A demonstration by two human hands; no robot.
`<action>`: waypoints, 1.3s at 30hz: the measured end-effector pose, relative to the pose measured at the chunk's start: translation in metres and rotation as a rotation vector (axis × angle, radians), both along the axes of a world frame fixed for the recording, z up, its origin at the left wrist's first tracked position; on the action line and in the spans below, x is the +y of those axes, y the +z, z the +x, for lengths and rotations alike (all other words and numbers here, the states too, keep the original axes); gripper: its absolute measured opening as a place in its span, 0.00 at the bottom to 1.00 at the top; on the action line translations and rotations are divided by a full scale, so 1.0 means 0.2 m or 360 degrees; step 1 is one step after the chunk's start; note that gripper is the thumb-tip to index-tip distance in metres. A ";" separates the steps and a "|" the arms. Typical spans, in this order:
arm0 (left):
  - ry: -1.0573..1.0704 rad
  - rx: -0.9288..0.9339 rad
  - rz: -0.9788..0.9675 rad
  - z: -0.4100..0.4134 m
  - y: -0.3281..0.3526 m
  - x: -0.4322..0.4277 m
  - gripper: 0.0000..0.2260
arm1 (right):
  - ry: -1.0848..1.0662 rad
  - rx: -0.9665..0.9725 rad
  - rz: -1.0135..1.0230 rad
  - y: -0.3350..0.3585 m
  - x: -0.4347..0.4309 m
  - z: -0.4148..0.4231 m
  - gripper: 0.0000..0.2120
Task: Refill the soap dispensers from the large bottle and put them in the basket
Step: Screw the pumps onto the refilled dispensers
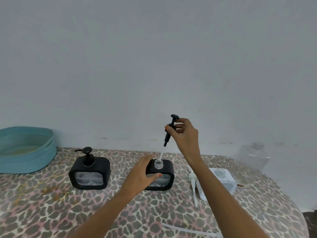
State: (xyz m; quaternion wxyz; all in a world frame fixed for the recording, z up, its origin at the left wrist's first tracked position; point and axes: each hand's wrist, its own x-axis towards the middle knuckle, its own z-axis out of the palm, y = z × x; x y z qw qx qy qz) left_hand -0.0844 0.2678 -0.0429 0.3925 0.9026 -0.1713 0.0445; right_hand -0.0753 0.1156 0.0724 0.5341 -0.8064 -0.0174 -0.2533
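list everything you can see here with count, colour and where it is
basket: 1, teal, far left
closed dispenser: 1, black, left of centre
open dispenser: 1, black, centre
black pump: 1, black, raised above open dispenser, tube at its neck
white dispenser: 1, white, right, open
white pump: 1, white, lying left of white dispenser
bottle: 1, clear, back right
tube: 1, clear, lying at near edge
cloth: 1, leopard print, covers table
left hand: 1, grips open dispenser
right hand: 1, pinches black pump

Capped dispenser (89, 170) stands between open dispenser (167, 169) and basket (25, 152), blocking the direct route. Black pump (169, 133) hangs over the open neck. Table (68, 212) front lies free.
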 end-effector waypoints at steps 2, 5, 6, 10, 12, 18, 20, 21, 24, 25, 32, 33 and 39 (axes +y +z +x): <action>-0.0007 0.0003 -0.0020 0.02 -0.03 -0.01 0.28 | 0.0045 0.0004 0.0004 -0.03 0.01 0.00 0.16; -0.0012 0.0006 -0.0031 0.04 -0.06 0.00 0.27 | 0.0091 0.0006 -0.0011 -0.09 0.03 0.01 0.17; -0.0006 -0.0009 -0.0048 0.04 -0.07 0.00 0.26 | 0.0103 0.0003 -0.0021 -0.11 0.03 0.00 0.17; -0.0003 -0.0085 -0.0131 0.05 -0.07 0.00 0.24 | 0.0148 0.0020 -0.0066 -0.21 0.05 -0.02 0.18; 0.0002 -0.0086 -0.0169 0.05 -0.07 0.00 0.24 | 0.0159 0.0040 -0.0060 -0.26 0.06 -0.03 0.18; 0.0002 -0.0052 -0.0328 0.03 -0.06 0.01 0.23 | 0.0155 0.0129 -0.0041 -0.40 0.07 -0.07 0.19; -0.0004 -0.0048 -0.0338 0.03 -0.06 0.01 0.21 | 0.0161 0.0165 -0.0024 -0.43 0.07 -0.09 0.18; -0.0006 -0.0054 -0.0330 0.04 -0.07 0.01 0.20 | 0.0174 0.0182 -0.0019 -0.45 0.08 -0.10 0.18; -0.0017 -0.0074 -0.0343 0.04 -0.08 0.01 0.20 | 0.0188 0.0204 -0.0050 -0.48 0.08 -0.11 0.18; -0.0019 -0.0083 -0.0354 0.04 -0.08 0.01 0.20 | 0.0179 0.0204 -0.0075 -0.49 0.08 -0.12 0.18; -0.0026 -0.0122 -0.0401 0.04 -0.08 0.01 0.19 | 0.0112 0.0224 -0.0108 -0.53 0.10 -0.11 0.19; -0.0029 -0.0124 -0.0405 0.04 -0.08 0.01 0.19 | 0.0099 0.0237 -0.0094 -0.54 0.11 -0.11 0.19; -0.0028 -0.0125 -0.0418 0.04 -0.07 0.01 0.18 | -0.0067 0.0177 -0.0162 -0.56 0.15 -0.10 0.20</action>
